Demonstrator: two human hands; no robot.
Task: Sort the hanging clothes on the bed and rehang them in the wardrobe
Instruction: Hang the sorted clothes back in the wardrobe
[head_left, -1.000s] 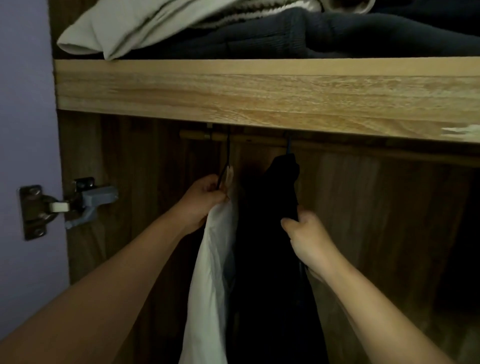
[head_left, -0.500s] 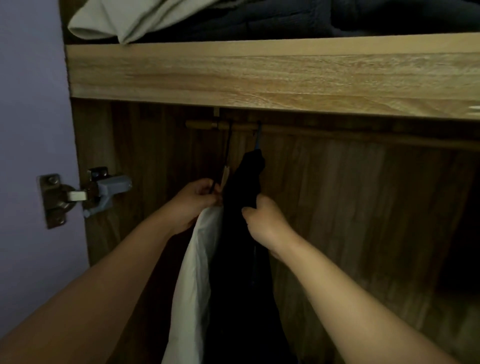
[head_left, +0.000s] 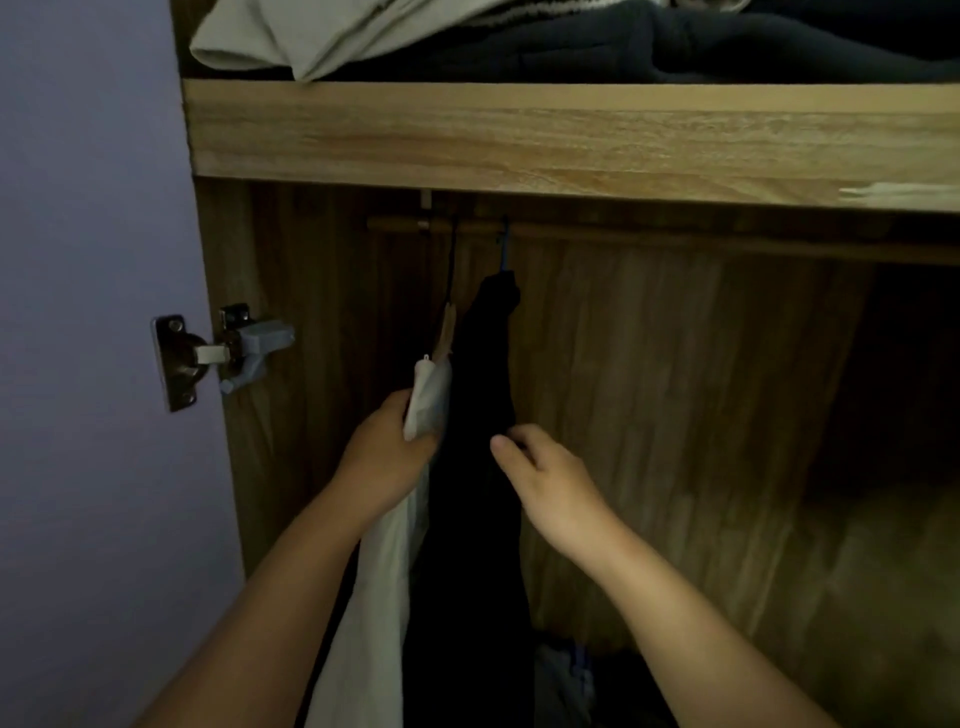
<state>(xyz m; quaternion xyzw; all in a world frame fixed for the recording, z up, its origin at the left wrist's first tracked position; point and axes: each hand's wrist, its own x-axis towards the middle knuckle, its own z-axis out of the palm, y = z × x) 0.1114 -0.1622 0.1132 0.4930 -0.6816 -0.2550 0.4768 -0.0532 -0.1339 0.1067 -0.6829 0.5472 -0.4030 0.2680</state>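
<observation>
Two garments hang from the wooden rail (head_left: 623, 236) inside the wardrobe. A white garment (head_left: 384, 561) hangs at the left on a wooden hanger (head_left: 445, 332) with a dark hook. My left hand (head_left: 389, 457) grips the white garment near its shoulder. A black garment (head_left: 478, 467) hangs just right of it on a blue-hooked hanger (head_left: 503, 249). My right hand (head_left: 540, 473) is beside the black garment's right edge, fingers loosely curled, holding nothing.
A wooden shelf (head_left: 571, 135) above the rail carries folded clothes, a pale one (head_left: 322, 31) and dark ones (head_left: 727, 47). A metal door hinge (head_left: 218, 353) sits on the left wall. Some bluish fabric (head_left: 566, 680) lies at the wardrobe bottom. The rail's right part is bare.
My right hand has let go of the black garment and drawn back. My left hand has slid down from the hanger to the white garment's shoulder.
</observation>
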